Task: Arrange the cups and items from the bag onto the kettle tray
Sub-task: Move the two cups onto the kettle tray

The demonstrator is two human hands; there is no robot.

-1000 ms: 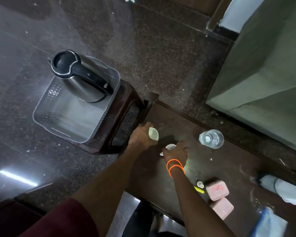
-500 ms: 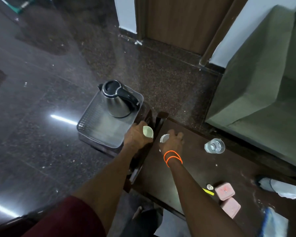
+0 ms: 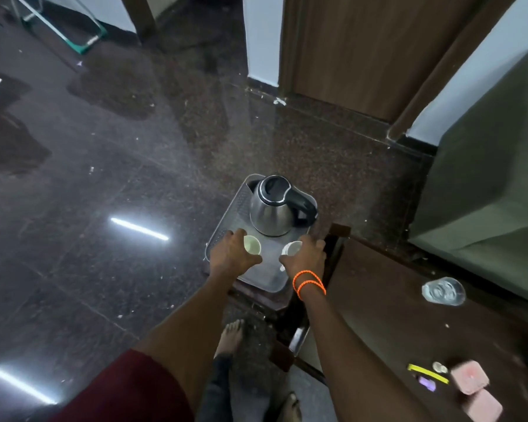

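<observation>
A steel kettle [image 3: 273, 210] with a black handle stands at the far end of a grey plastic tray [image 3: 229, 214] on a low dark stool. My left hand [image 3: 230, 255] grips a pale green cup [image 3: 252, 245] over the tray's near half. My right hand [image 3: 305, 255], with orange bands at the wrist, grips a white cup [image 3: 291, 248] beside it, also over the tray. Whether either cup touches the tray floor I cannot tell.
To the right a dark wooden table [image 3: 387, 315] carries a clear glass [image 3: 444, 290], two pink boxes [image 3: 474, 388], a yellow sachet [image 3: 427, 373] and a small round item. A green sofa [image 3: 488, 190] stands behind it. My bare feet are on the dark polished floor below.
Both hands carried their cups from the table's left end over to the tray in front of the kettle. My head has lifted, showing more floor and the door.
</observation>
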